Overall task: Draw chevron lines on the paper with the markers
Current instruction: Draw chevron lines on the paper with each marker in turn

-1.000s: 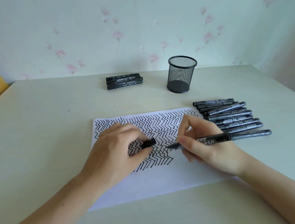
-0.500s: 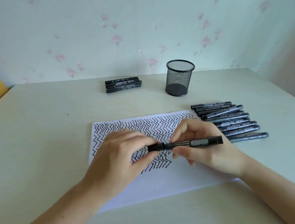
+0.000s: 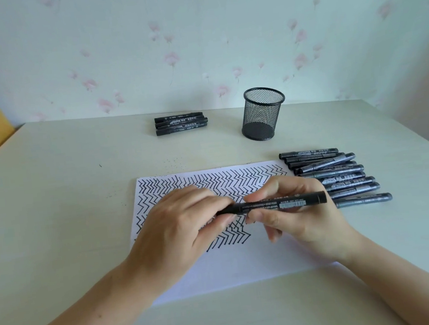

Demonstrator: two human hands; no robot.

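Note:
A white sheet of paper (image 3: 235, 264) lies on the table, its upper half covered with black chevron lines. Above it I hold a black marker (image 3: 279, 203) level, with its cap on. My left hand (image 3: 180, 227) pinches the cap end with thumb and fingers. My right hand (image 3: 299, 214) grips the barrel between thumb and fingers. Both hands hide the middle of the drawing.
Several dark markers (image 3: 335, 175) lie in a row just right of the paper. A small stack of black markers (image 3: 181, 123) sits at the back, next to an upright black mesh pen cup (image 3: 262, 114). The pale table (image 3: 54, 220) ends at a flowered wall.
One second ago the cap was off in my left hand and the marker's tip was bare. The cap now sits on the marker, and both hands hold it together.

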